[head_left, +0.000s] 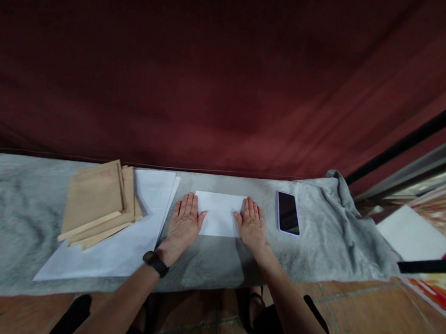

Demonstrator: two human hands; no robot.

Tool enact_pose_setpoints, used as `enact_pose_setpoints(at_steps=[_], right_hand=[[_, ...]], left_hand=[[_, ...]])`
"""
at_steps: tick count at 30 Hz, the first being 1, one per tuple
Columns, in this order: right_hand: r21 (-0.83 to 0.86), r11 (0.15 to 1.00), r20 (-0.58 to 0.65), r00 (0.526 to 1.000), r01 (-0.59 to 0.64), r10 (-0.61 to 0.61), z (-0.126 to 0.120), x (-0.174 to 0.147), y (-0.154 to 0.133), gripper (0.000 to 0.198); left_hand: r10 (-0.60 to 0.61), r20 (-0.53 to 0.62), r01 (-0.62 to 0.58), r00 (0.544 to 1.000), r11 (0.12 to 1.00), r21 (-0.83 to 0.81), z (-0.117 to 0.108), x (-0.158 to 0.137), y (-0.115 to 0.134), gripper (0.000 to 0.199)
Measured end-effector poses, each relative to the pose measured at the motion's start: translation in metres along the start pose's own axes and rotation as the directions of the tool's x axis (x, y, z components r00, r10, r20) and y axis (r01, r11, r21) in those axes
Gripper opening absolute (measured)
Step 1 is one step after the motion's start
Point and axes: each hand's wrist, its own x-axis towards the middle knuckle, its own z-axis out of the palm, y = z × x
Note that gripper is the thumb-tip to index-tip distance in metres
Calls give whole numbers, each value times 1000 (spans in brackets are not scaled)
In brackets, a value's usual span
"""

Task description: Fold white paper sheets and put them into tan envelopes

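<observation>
One white sheet (pixel 220 215) lies on the grey-covered tabletop (pixel 208 262), long axis running from left hand (pixel 183 222) to right hand (pixel 252 230), equally near, both flat at its ends, grasping nothing. Rightward: one phone (pixel 288 213). Leftward: at least three brown envelopes (pixel 95 191) overlapping larger white paper (pixel 153 195).

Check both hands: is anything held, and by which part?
Nothing is gripped; left hand and right hand lie flat on opposite ends of the white rectangular paper.

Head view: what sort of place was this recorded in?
Probably an indoor room, perhaps in a home, though unsure: dark red curtain-like fabric behind, a grey cloth spread under the white paper, and a tiled floor below.
</observation>
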Motion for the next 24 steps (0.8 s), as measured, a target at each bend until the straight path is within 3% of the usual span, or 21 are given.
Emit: enact_pose_setpoints(at_steps=[14, 18, 21, 24], right_hand=[[40, 997, -61, 996, -70, 72, -5, -8, 7, 71], [251, 967, -47, 999, 34, -23, -19, -15, -15, 68], [461, 880, 15, 991, 113, -135, -30, -25, -39, 63], [560, 817, 74, 973, 140, -217, -32, -34, -55, 59]], left_hand=[[-47, -45, 44, 998, 997, -67, -7, -15, -4, 63], [70, -30, -75, 997, 970, -232, -12, -28, 16, 63], [191, -11, -179, 982, 899, -401, -14, -42, 37, 60], [235, 23, -198, 972, 865, -461, -12, -52, 50, 58]])
